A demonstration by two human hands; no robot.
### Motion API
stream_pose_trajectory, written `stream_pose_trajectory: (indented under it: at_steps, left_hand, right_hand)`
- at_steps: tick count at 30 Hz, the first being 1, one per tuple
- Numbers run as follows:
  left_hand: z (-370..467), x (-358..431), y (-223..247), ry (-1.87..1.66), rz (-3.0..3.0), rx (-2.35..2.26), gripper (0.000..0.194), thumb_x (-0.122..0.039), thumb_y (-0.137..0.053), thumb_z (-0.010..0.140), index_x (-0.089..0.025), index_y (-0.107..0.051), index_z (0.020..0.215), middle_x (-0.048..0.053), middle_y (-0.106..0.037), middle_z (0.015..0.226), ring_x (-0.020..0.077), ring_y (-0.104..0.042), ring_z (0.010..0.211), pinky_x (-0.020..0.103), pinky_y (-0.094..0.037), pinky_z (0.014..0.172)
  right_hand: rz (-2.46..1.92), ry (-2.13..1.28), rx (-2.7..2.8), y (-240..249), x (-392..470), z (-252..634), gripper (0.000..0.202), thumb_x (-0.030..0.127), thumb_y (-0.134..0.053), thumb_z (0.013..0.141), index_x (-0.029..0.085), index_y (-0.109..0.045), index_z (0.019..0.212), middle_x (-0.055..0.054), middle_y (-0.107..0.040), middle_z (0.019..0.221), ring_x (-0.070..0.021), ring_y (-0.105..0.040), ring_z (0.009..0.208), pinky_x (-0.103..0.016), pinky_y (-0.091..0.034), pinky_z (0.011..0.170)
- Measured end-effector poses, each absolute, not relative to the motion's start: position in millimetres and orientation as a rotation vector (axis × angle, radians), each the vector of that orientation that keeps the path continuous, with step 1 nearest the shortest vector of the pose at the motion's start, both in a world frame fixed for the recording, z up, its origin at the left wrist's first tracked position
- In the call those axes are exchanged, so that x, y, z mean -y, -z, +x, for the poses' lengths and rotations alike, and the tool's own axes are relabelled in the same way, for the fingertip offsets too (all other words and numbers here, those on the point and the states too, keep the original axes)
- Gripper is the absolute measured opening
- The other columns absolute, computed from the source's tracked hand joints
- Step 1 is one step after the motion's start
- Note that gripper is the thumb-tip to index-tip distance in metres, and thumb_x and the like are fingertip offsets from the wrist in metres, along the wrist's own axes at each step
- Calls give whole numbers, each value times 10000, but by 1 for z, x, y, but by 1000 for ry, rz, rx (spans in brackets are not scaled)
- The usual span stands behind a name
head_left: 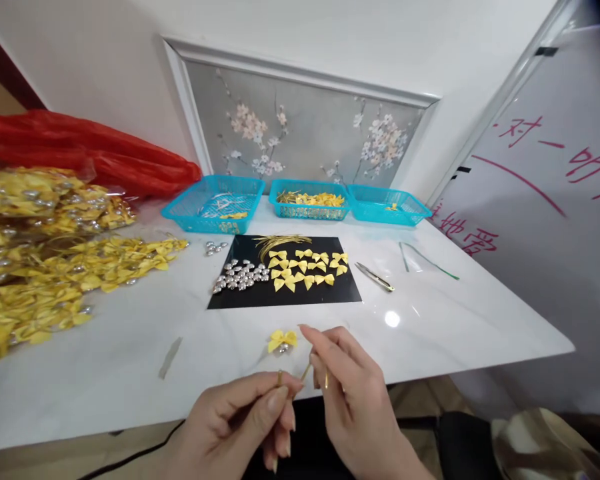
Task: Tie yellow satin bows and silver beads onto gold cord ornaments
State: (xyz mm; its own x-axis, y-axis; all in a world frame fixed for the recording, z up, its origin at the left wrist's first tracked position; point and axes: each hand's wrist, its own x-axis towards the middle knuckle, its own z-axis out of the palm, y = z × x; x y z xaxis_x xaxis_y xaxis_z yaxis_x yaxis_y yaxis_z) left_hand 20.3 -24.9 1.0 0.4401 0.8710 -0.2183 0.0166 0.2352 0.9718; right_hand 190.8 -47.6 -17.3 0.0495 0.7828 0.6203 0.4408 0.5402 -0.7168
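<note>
My left hand [245, 417] pinches a thin gold cord [306, 372] at the table's front edge. My right hand [347, 383] is closed around the cord's other part, its index finger stretched toward the left. Just beyond both hands, a yellow bow with silver bells [283, 342] lies on the white table. Behind it is a black mat [285, 301] bearing silver bells [240, 275], rows of yellow bows [307, 266] and a bundle of gold cords [280, 243].
Three blue baskets [213, 227] [310, 212] [387, 217] stand along the wall. Small snips [375, 277] lie right of the mat. Finished-looking yellow bows [80, 270] pile up at the left near a red bag [90, 150]. A whiteboard [545, 220] stands at the right.
</note>
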Motion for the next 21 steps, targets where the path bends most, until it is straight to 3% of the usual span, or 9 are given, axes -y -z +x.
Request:
stream_pose_trajectory:
  at_steps: [5,8,21]
  left_hand:
    - [22,25,0,-598,1164,-881,251,-467,-695,860,-219,-725,880,-32,-627,619,103,-560,510,181,-475,476]
    - [25,27,-4,-587,1188,-901,253,-438,-700,853,-199,-711,771,-15,-642,633,113,-579,539,186,-488,502]
    - [26,30,-1,-584,1239,-974,231,-402,-710,829,-200,-727,717,-18,-622,579,119,-555,485,196,-481,482]
  right_hand:
    - [-1113,-148,1820,19,52,191,504,-15,-430,945,151,-504,1415,-108,-607,980,-194,-609,866,-299,-575,735]
    - [-1149,-34,1858,22,52,191,489,-12,-418,951,135,-502,1409,-114,-622,958,-197,-614,816,-305,-584,695]
    - [-1227,180,2003,18,52,191,386,74,-352,1019,78,-489,1379,-108,-635,871,-203,-590,685,-303,-521,549]
